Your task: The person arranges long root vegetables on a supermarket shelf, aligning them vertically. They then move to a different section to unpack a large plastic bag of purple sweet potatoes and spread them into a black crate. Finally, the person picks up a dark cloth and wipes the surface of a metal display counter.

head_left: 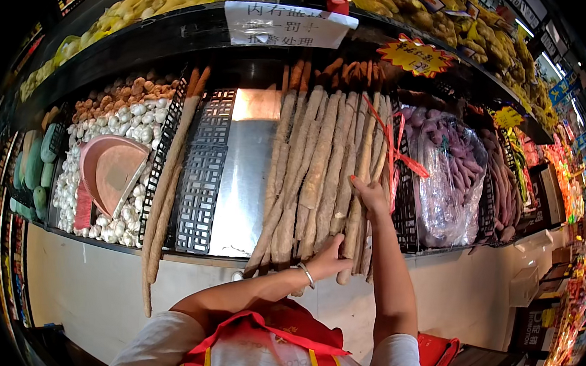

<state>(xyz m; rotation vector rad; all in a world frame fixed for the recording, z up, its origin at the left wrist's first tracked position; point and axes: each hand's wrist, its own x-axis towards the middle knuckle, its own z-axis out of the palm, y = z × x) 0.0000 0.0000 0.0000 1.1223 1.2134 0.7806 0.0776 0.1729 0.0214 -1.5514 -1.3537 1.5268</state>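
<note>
Long brown Chinese yams (317, 164) lie side by side in a heap on the display counter, their lower ends jutting over its front edge. My right hand (373, 199) is closed around the middle of one yam (352, 230) at the right of the heap; its far fingers are hidden. Lower down, my left hand (329, 259), with a bracelet at the wrist, grips the same yam near its bottom end from the left. A red plastic ribbon (395, 150) lies across the upper right of the heap, close to my right hand.
Left of the heap are a bare metal panel (242, 179), black crates (199, 196), two separate yams (166, 194) and garlic (133, 119) with a pink scoop (94, 167). Purple sweet potatoes (447, 147) under plastic film sit at the right. A shelf edge (160, 37) overhangs the back.
</note>
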